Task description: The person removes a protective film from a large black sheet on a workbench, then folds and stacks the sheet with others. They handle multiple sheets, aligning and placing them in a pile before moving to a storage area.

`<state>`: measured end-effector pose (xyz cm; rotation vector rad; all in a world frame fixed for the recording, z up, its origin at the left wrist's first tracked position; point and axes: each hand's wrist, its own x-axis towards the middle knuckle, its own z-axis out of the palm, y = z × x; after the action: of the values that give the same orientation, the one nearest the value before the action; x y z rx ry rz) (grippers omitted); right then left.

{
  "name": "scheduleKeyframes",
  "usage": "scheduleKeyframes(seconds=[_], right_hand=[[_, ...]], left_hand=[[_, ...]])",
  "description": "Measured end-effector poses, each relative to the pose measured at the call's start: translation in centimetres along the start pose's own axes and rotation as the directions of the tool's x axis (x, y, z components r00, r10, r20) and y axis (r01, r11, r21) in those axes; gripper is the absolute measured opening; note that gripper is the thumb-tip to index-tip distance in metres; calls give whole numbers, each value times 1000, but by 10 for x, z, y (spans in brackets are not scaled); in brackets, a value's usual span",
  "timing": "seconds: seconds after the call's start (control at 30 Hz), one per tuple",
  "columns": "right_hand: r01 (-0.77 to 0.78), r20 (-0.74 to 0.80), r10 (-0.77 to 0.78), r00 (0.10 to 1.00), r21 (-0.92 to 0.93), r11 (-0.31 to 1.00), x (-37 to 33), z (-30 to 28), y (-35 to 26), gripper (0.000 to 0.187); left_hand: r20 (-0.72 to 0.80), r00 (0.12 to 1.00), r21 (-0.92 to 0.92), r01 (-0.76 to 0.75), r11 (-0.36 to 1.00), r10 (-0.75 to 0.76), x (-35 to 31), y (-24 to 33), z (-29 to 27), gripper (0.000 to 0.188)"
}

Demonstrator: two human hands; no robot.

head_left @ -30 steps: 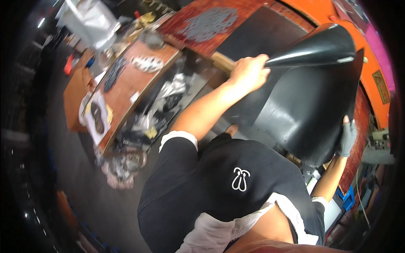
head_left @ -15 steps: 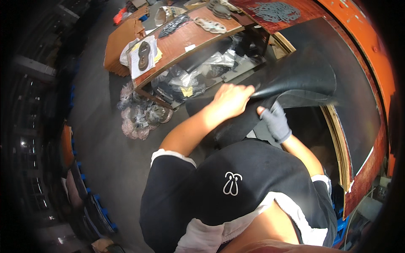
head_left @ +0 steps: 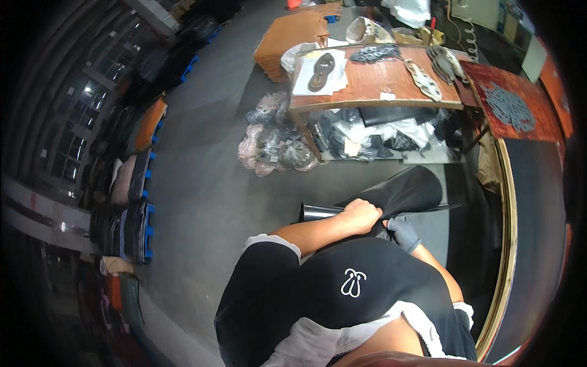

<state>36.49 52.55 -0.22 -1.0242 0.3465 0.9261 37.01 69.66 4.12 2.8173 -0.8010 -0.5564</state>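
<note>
The rolled black rubber sheet [head_left: 391, 194] is dark, smooth and slightly glossy, wound into a loose tube that widens toward its far end, where a flat flap juts out to the right. It is held in the air in front of the person's chest, above the grey floor [head_left: 208, 183], its far end pointing toward the low wooden worktop [head_left: 391, 85].

The left hand [head_left: 362, 215] is bare and closed in a fist over the near part of the roll. The right hand [head_left: 403, 233], in a grey glove, is curled shut on the sheet's edge just beside it. Both grips sit close together at one end, so the wide far end hangs unsupported; it looks likely to sag, spring open or slide out of the roll if either grip slackens. The loose flap could also catch on the curved brass-coloured edge [head_left: 507, 244] of the big dark table at the right.

Under the worktop's front edge lie clear bags of dark parts [head_left: 275, 150]. On its left corner a sandal sole [head_left: 320, 63] rests on white paper; black cut-outs [head_left: 510, 107] crowd a red-brown board at the right.
</note>
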Motion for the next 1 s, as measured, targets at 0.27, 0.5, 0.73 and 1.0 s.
scheduleKeyframes(seconds=[0.27, 0.5, 0.73, 1.0], right_hand=[[-182, 139, 143, 980, 329, 927, 113, -5, -17, 45], [-75, -52, 138, 989, 628, 775, 209, -17, -73, 48], [117, -234, 159, 959, 840, 530, 264, -23, -117, 26], [209, -337, 163, 927, 827, 523, 325, -118, -87, 13]], left_hand=[[168, 984, 36, 54, 998, -60, 47, -69, -23, 18], [169, 953, 132, -275, 952, 252, 159, -154, -34, 14], [186, 881, 244, -470, 848, 434, 242, -201, -33, 18], [38, 858, -75, -509, 858, 512, 292, -210, 3, 35]])
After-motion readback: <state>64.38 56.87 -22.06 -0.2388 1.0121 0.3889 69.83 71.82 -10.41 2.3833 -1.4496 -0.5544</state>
